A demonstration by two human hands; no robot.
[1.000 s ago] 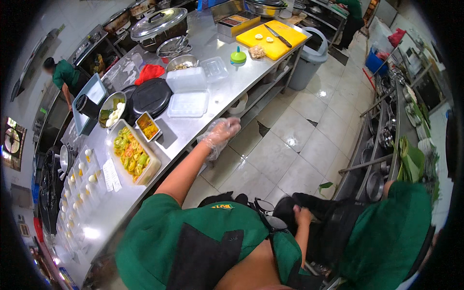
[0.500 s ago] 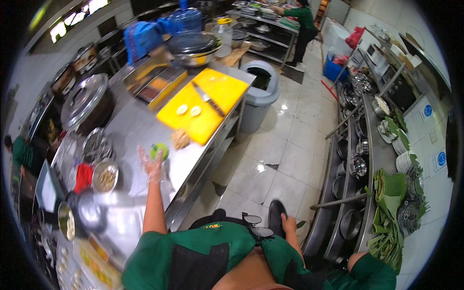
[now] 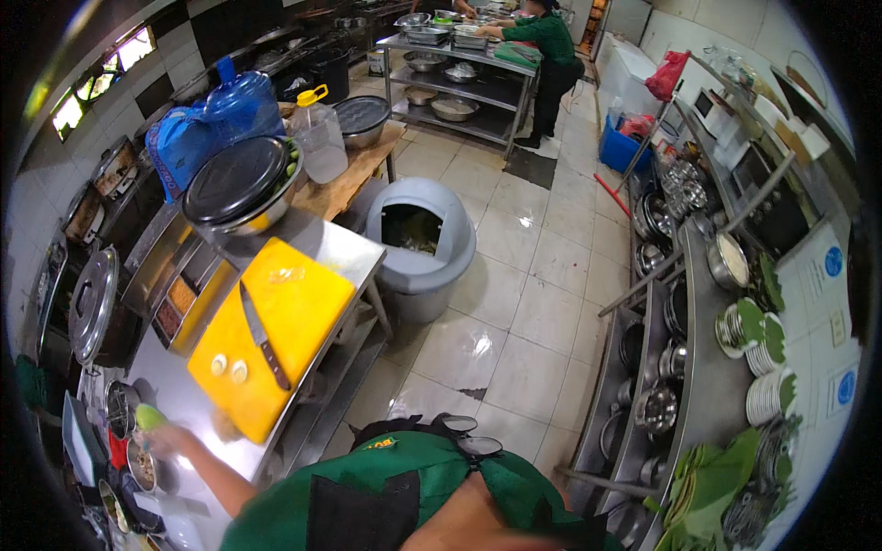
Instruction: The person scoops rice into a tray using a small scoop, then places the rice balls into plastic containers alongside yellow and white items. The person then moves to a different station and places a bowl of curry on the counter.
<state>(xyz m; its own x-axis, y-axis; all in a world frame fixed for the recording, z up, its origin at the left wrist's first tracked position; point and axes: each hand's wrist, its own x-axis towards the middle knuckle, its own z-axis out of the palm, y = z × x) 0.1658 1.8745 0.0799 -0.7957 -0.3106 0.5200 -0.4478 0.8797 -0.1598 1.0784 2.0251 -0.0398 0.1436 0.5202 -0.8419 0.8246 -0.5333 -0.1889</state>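
Observation:
My left hand [image 3: 165,442], in a clear plastic glove and blurred, closes on a small bright green rounded thing [image 3: 150,418] whose kind I cannot make out. Just below it, a metal bowl [image 3: 141,470] holds pale pieces. To the right lies a yellow cutting board [image 3: 308,285] with a knife [image 3: 264,338] and two white pieces like egg halves [image 3: 229,368]. A smeared brownish heap [image 3: 223,424] is by the board's near left edge. At the bottom edge, a blurred shape in front of my chest seems to be my right hand [image 3: 496,540]; its fingers cannot be made out.
Beyond the board are metal food trays [image 3: 179,298] and a black-lidded bowl [image 3: 241,182]. A grey bin [image 3: 418,275] stands beyond the table's right corner. The right shelf bears stacked plates [image 3: 767,395] and leaves [image 3: 703,491]. A co-worker [image 3: 547,46] stands at a far rack.
My left hand has closed on the green thing and carried it left, over towards the metal bowl. My right arm has come up from beside my leg. The whole view has swung right.

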